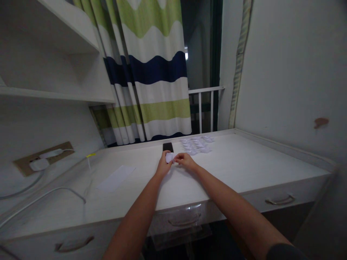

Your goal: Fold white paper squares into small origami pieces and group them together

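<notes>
My left hand (pixel 163 164) is closed around a small piece of folded white paper (pixel 169 157), held just above the desk. My right hand (pixel 185 161) meets it from the other side, its thumb and fingers pinched at the paper's right edge. Right behind my left hand lies a dark phone (pixel 167 146), flat on the desk. Several folded white paper pieces (pixel 196 145) sit in rows beyond my right hand. The finer folds of the held piece are too small to make out.
A flat white paper sheet (pixel 116 177) lies to the left on the white desk (pixel 244 162). Cables and a power outlet with plugs (pixel 40 164) are at the far left. Drawers with handles (pixel 280 200) line the front, and a striped curtain (pixel 162 72) hangs behind.
</notes>
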`<state>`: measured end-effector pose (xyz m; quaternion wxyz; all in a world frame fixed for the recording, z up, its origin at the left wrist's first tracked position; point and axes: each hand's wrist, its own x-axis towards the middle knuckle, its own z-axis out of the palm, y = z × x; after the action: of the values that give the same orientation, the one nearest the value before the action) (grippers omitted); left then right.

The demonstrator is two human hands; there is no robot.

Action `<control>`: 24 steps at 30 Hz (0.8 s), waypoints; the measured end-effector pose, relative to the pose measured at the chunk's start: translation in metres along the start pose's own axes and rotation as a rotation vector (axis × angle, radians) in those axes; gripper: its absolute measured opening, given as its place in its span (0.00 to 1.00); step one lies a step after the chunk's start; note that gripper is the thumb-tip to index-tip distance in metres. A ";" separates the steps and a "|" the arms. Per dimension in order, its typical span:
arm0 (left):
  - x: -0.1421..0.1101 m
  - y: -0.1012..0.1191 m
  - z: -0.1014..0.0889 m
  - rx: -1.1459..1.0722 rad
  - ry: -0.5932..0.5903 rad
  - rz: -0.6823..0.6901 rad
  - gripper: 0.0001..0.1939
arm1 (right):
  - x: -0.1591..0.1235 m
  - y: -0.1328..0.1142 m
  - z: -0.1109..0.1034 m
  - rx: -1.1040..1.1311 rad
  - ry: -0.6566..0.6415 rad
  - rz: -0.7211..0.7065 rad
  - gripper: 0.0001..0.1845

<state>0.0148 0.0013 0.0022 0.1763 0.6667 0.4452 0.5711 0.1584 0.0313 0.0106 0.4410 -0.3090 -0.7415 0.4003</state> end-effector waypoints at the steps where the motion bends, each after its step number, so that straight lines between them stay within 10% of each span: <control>1: 0.000 -0.001 0.000 -0.023 -0.003 0.002 0.25 | -0.001 -0.001 -0.001 -0.001 0.002 -0.012 0.05; 14: 0.002 0.006 0.002 -0.206 -0.014 -0.110 0.35 | 0.002 0.006 0.001 0.155 0.159 0.028 0.19; 24: 0.004 0.007 -0.003 -0.012 0.019 -0.039 0.03 | 0.001 0.001 -0.001 0.182 0.117 0.081 0.05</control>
<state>0.0145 -0.0003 0.0107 0.1871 0.6512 0.4565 0.5766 0.1591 0.0330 0.0106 0.4933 -0.3200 -0.6620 0.4647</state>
